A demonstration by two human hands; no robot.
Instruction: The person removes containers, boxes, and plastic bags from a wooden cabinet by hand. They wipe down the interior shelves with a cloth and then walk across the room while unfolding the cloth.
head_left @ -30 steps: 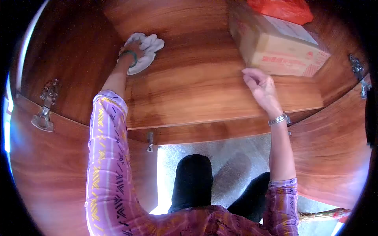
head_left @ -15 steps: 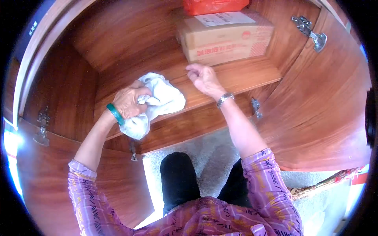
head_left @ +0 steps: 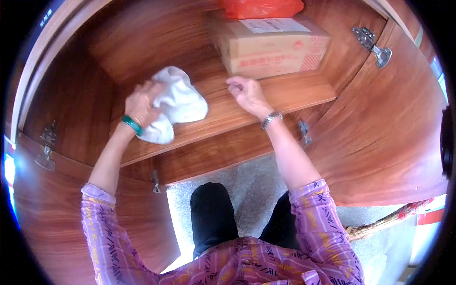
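Note:
A crumpled white cloth (head_left: 183, 97) lies on the wooden shelf (head_left: 285, 92), toward its left side. My left hand (head_left: 144, 104), with a green bangle at the wrist, presses on the cloth and grips its left part; motion blurs its fingers. In front of the cardboard box (head_left: 270, 52), my right hand (head_left: 248, 95) hangs over the shelf with its fingers curled in. Nothing shows in that hand. A metal watch band (head_left: 271, 119) circles its wrist.
A red plastic bag (head_left: 261, 8) rests on the box. Cabinet doors stand swung out at the right (head_left: 380, 137) and left (head_left: 95, 209), with metal hinges (head_left: 373, 45). My knees (head_left: 213, 213) are below the shelf. A straw broom (head_left: 389, 221) lies at lower right.
My left hand and the white cloth have moved left and deeper along the shelf. My right hand has barely moved, its fingers still curled.

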